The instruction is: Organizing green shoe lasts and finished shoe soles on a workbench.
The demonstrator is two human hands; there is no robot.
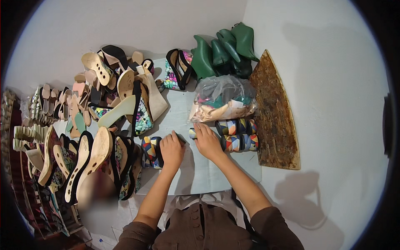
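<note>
Close to left grip [172, 149] and right grip [208, 142] lie patterned pieces [152, 151]; their clamping I cannot tell. Between, open worktop [201, 173] reaches its front edge [216, 190].

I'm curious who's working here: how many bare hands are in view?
2: the left hand at the left patterned pieces, the right hand at the right patterned pieces. No other hands show.

Forearms [238, 179] converging forward — left hand [171, 151], right hand [207, 143], backs upward — fingers [200, 129] seemingly bent

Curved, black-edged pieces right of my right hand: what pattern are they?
Multicoloured geometric patchwork on the curved, black-edged pieces, best in the head view.
</note>
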